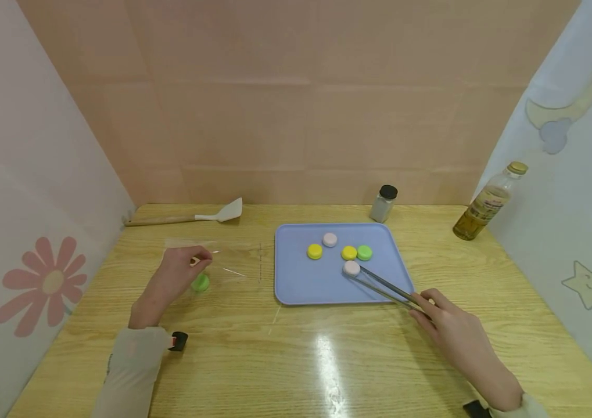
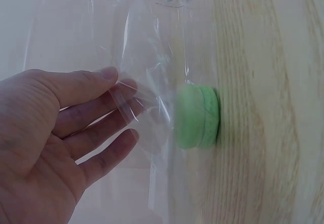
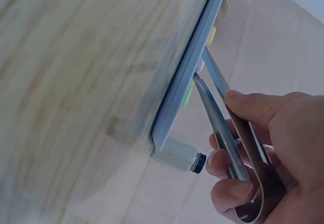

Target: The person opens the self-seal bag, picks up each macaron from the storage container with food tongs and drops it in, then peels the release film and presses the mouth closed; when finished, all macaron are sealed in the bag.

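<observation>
1. Pale left sleeve nearest us, and beyond it the left hand pinches clear plastic film between thumb and fingertip, a green macaron on the bench just beside it!
2. Right hand wraps its fingers round the tongs, tips astride a pale-pink macaron on the blue tray.
3. Picking-up looks like the step in hand; the next move, I'd judge, calls for a gentle squeeze, a level lift and the film held ready.
</observation>
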`<control>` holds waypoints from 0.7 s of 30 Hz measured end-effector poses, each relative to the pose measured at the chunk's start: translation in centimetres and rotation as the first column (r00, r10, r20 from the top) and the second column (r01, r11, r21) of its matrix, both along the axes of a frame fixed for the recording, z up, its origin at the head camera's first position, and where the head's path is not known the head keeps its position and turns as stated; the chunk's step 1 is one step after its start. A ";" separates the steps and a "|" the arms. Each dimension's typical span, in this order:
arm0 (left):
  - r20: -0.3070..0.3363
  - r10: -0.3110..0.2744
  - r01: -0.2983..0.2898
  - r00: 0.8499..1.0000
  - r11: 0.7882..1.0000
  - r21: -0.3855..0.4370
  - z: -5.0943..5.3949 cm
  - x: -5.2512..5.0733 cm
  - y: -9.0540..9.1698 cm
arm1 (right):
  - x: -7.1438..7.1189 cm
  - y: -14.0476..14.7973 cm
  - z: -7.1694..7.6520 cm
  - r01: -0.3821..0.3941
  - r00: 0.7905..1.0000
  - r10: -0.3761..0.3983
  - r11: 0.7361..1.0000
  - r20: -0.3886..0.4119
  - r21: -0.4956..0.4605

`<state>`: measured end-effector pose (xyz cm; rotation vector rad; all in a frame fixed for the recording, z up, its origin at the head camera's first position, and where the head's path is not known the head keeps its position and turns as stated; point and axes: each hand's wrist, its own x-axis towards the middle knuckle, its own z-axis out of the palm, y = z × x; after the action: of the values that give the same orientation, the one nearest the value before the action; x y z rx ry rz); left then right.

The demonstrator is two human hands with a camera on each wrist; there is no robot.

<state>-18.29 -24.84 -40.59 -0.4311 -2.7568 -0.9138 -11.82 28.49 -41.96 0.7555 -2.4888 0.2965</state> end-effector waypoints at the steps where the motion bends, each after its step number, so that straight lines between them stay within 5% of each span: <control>1: -0.002 0.000 0.000 1.000 1.000 -0.002 0.0 0.0 0.0 | 0.0 0.0 0.0 0.000 1.000 0.000 1.000 -0.003 0.002; 21: -0.016 -0.001 0.001 1.000 1.000 -0.013 0.5 0.2 0.1 | 0.0 -0.2 0.5 -0.050 0.999 0.050 0.999 -0.010 -0.007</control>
<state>-18.14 -24.72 -40.10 -0.4405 -2.7498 -0.8891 -11.79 28.25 -41.41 0.8150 -2.4615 0.3184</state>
